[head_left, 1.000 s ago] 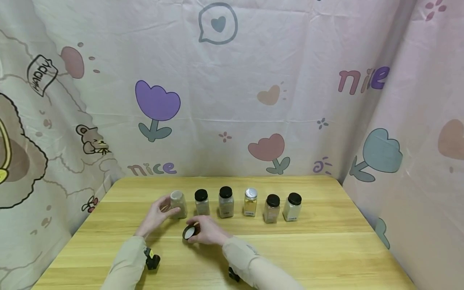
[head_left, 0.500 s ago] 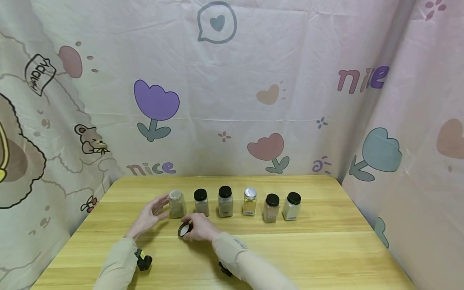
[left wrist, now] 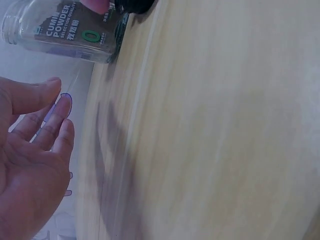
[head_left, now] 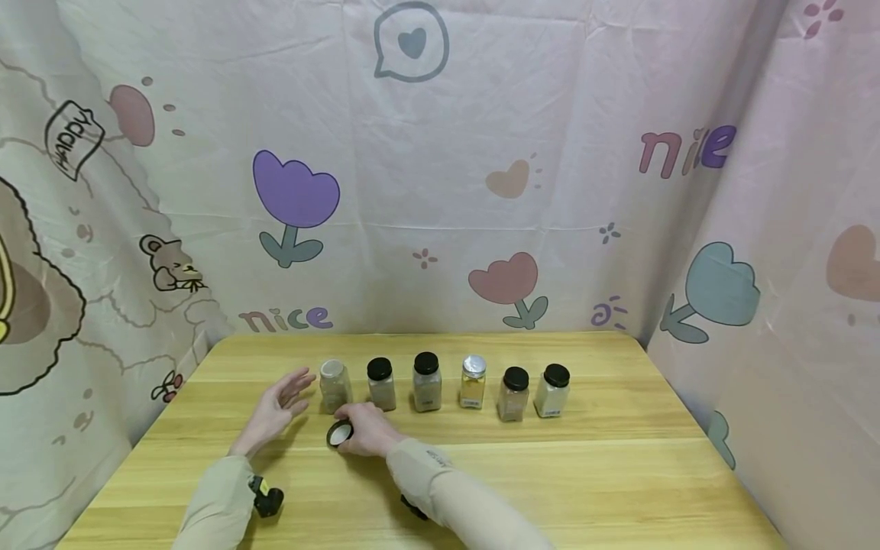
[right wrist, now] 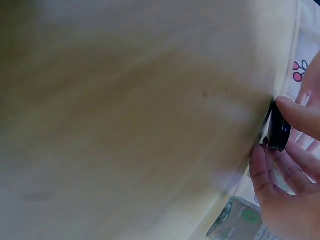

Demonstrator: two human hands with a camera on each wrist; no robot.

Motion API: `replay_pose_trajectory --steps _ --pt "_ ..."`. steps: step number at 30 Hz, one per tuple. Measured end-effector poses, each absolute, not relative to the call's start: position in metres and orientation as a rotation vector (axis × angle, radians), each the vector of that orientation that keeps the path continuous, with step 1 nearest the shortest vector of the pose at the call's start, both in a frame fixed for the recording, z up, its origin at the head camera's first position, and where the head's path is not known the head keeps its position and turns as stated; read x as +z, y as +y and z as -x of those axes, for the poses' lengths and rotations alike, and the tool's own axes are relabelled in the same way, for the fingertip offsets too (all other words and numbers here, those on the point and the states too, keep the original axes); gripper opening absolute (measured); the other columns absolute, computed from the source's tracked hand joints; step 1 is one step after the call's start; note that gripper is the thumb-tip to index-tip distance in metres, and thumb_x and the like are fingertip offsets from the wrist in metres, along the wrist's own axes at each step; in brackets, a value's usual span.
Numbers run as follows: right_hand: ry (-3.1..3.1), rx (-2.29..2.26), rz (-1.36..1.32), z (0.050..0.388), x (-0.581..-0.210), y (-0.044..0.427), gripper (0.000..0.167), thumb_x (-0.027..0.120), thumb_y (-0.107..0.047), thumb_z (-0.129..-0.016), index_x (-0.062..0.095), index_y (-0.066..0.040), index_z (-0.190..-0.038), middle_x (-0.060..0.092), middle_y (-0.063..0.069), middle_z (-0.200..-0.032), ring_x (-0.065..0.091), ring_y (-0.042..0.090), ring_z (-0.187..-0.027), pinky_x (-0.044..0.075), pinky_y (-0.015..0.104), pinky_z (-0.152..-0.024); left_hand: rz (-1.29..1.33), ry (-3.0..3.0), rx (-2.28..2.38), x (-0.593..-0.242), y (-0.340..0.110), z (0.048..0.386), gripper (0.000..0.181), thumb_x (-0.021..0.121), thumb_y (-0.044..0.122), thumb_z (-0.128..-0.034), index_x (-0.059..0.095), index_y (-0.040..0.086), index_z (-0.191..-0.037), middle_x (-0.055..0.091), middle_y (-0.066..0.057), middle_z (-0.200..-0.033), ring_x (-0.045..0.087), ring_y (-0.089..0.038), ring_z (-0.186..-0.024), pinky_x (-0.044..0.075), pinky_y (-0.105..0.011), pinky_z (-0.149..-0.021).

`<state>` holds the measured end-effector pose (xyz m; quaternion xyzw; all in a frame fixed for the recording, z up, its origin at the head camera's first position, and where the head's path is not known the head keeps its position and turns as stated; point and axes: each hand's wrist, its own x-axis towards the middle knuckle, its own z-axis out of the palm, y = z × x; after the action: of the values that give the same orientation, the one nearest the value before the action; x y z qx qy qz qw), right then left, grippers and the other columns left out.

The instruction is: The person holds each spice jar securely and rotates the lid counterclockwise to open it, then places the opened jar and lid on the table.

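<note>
In the head view, my right hand (head_left: 367, 429) pinches a black screw lid (head_left: 339, 434) on edge, its white inside facing left. The right wrist view shows the lid (right wrist: 279, 130) between thumb and fingertips, low over the table. Just behind it stands an uncapped clear jar (head_left: 335, 391) of brownish powder. Its label in the left wrist view reads cumin powder on the jar (left wrist: 70, 30). Left of that jar, my left hand (head_left: 271, 412) holds nothing and is apart from it, fingers loosely extended. The left hand (left wrist: 35, 165) shows its palm in the left wrist view.
Right of the uncapped jar stand a black-capped jar (head_left: 381, 386), a taller one (head_left: 427, 384), a silver-capped yellow jar (head_left: 473, 384) and two more black-capped jars, one pinkish (head_left: 513, 397), one pale (head_left: 553, 393). A printed curtain (head_left: 412, 191) hangs behind the wooden table (head_left: 584, 473).
My left hand has let go of the uncapped jar and drawn back to the left. The right hand has shifted left with the lid. The jars stay in place.
</note>
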<state>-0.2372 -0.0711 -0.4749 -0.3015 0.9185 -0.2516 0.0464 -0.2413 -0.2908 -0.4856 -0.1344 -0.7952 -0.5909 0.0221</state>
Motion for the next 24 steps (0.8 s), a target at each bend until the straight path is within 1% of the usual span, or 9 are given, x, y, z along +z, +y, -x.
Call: replay_pose_trajectory --steps 4,8,13,16,18,19,21,24 --pt "2.841 -0.698 0.926 0.238 -0.476 -0.077 0.049 0.087 -0.021 -0.078 0.069 -0.015 -0.124 0.073 -0.003 -0.120 0.066 0.011 -0.106 0.052 0.018 -0.089 0.384 -2.514 -1.720 -0.486 -0.292 0.239 0.071 0.051 -0.022 -0.0875 0.026 -0.009 -0.153 0.038 -0.039 -0.150 0.046 0.021 -0.113 0.045 -0.004 -0.098" --pt "2.870 -0.666 0.900 0.240 -0.478 -0.082 0.052 0.088 -0.024 -0.078 0.069 -0.018 -0.125 0.073 -0.005 -0.121 0.066 0.011 -0.108 0.053 0.018 -0.090 0.383 -2.536 -1.624 -0.487 -0.293 0.240 0.066 0.055 -0.013 -0.0927 0.029 -0.008 -0.152 0.043 -0.037 -0.148 0.050 0.011 -0.121 0.044 -0.006 -0.102" --pt "2.899 -0.641 0.881 0.243 -0.480 -0.086 0.053 0.089 -0.028 -0.077 0.069 -0.021 -0.125 0.073 -0.008 -0.121 0.068 0.010 -0.107 0.054 0.018 -0.089 0.383 -2.535 -1.628 -0.489 -0.293 0.241 0.064 0.054 -0.012 -0.0942 0.028 -0.009 -0.153 0.042 -0.037 -0.148 0.051 0.010 -0.122 0.044 -0.004 -0.100" --pt "2.927 -0.613 0.867 0.244 -0.479 -0.088 0.054 0.089 -0.032 -0.076 0.069 -0.022 -0.126 0.073 -0.009 -0.120 0.069 0.010 -0.106 0.055 0.019 -0.087 0.376 -2.526 -1.629 -0.489 -0.293 0.241 0.063 0.054 -0.013 -0.0942 0.029 -0.010 -0.152 0.043 -0.037 -0.147 0.053 0.002 -0.125 0.045 -0.004 -0.099" --pt "2.942 -0.597 0.853 0.244 -0.479 -0.090 0.055 0.089 -0.034 -0.076 0.069 -0.023 -0.126 0.073 -0.009 -0.120 0.069 0.011 -0.105 0.056 0.020 -0.086 0.371 -2.532 -1.617 -0.489 -0.293 0.241 0.062 0.054 -0.012 -0.0945 0.029 -0.010 -0.152 0.044 -0.037 -0.147 0.053 0.001 -0.126 0.044 -0.004 -0.099" --pt "2.947 -0.587 0.844 0.244 -0.479 -0.091 0.055 0.089 -0.035 -0.076 0.069 -0.024 -0.126 0.073 -0.009 -0.120 0.070 0.011 -0.105 0.056 0.020 -0.086 0.369 -2.533 -1.618 -0.489 -0.294 0.240 0.062 0.054 -0.012 -0.0948 0.029 -0.010 -0.152 0.044 -0.037 -0.147 0.053 0.002 -0.125 0.044 -0.003 -0.099" --pt "2.955 -0.565 0.832 0.243 -0.479 -0.093 0.056 0.089 -0.037 -0.076 0.068 -0.024 -0.126 0.073 -0.009 -0.120 0.070 0.011 -0.104 0.057 0.021 -0.085 0.365 -2.525 -1.640 -0.489 -0.293 0.240 0.063 0.053 -0.013 -0.0945 0.029 -0.010 -0.152 0.043 -0.037 -0.148 0.052 0.010 -0.120 0.045 -0.004 -0.099" --pt "2.967 -0.541 0.831 0.242 -0.479 -0.095 0.056 0.089 -0.039 -0.075 0.069 -0.023 -0.125 0.074 -0.009 -0.118 0.070 0.012 -0.101 0.057 0.021 -0.082 0.373 -2.504 -1.686 -0.491 -0.293 0.239 0.064 0.053 -0.015 -0.0939 0.027 -0.011 -0.152 0.041 -0.039 -0.148 0.047 0.021 -0.113 0.047 -0.005 -0.097"
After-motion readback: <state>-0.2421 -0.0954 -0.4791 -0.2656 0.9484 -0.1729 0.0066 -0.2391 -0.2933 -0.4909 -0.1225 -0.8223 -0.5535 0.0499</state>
